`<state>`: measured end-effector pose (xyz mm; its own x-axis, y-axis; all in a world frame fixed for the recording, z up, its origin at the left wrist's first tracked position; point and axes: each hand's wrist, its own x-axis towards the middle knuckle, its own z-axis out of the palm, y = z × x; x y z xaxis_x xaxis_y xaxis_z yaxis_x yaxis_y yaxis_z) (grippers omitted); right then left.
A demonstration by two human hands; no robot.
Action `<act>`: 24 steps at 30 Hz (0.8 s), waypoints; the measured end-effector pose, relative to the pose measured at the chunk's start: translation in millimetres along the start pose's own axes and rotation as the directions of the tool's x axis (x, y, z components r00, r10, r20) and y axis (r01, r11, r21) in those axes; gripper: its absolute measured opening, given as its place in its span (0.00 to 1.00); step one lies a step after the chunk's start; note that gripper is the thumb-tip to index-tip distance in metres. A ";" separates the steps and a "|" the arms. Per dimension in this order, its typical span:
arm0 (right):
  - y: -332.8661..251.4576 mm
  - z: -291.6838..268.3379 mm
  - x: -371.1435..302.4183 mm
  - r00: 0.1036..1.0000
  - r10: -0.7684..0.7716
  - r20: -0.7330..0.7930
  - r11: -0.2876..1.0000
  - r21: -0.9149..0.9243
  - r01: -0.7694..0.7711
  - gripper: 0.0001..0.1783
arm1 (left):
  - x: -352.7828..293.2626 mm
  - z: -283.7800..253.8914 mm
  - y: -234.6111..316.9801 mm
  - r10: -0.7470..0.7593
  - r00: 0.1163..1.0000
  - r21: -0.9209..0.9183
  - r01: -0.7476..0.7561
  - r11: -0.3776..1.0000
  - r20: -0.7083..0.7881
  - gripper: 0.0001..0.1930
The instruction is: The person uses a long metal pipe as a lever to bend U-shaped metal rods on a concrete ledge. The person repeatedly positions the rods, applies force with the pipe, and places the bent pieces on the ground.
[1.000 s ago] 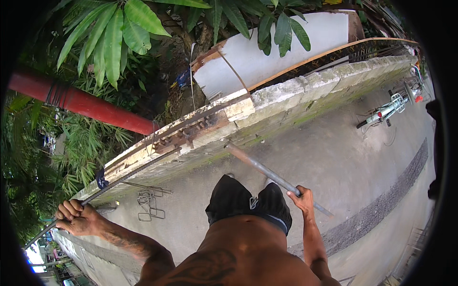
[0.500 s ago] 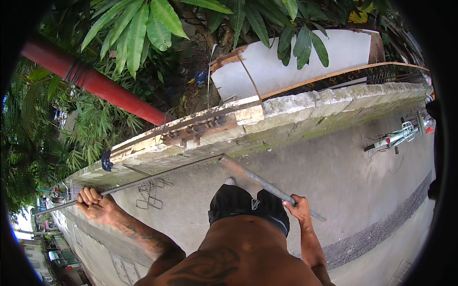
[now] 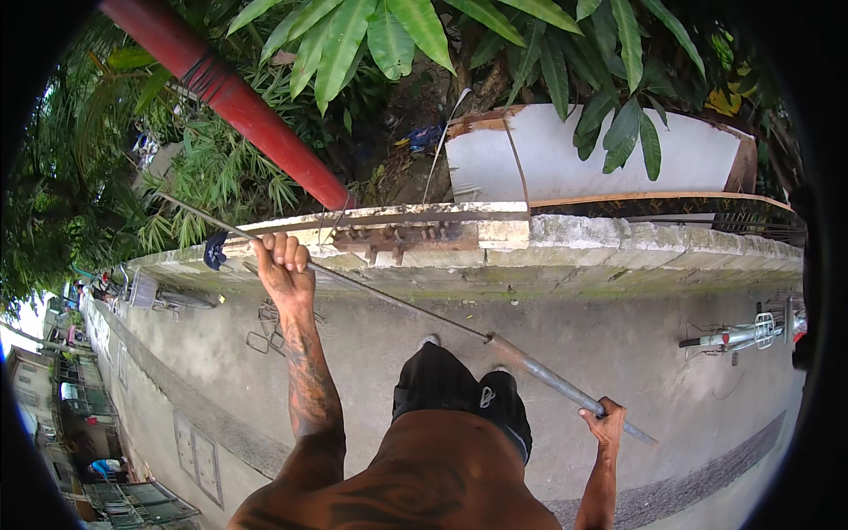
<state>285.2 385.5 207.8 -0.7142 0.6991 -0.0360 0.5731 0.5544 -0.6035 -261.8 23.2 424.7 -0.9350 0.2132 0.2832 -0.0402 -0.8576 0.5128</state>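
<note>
Metal rod [image 3: 397, 301], likely stiff yet springy, best held mid-length, sits in the left hand's [image 3: 287, 272] curled fist, tip at the mouth of the pipe [image 3: 549, 375]; that, seemingly heavier, the right hand [image 3: 605, 422] clasps toward its far end, above paving [image 3: 618, 353].

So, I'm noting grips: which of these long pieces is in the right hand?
The grey, part-rusted pipe, gripped by the right hand. It is thicker than the dark rod in the left hand; neither hand holds the red pole.
</note>
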 end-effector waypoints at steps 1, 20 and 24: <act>4.0 -8.5 -0.2 1.000 0.005 -0.005 1.000 -0.022 -0.005 0.33 | -7.8 3.5 -12.9 -0.032 0.999 0.008 0.032 0.999 0.006 0.18; -20.4 -78.7 111.6 1.000 -0.003 0.004 0.967 -0.254 0.004 0.36 | -67.8 -44.1 -172.3 -0.510 0.795 0.388 0.605 0.695 -0.328 0.15; -46.8 -102.2 172.3 0.997 -0.067 0.040 0.909 -0.410 0.078 0.37 | -64.0 -39.9 -214.4 -0.542 0.734 0.220 0.655 0.723 -0.408 0.19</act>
<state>176.4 526.1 311.3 -0.7667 0.6415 -0.0271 0.6299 0.7434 -0.2249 -207.4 174.7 264.2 -0.8088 0.4302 -0.4009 -0.5645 -0.3773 0.7341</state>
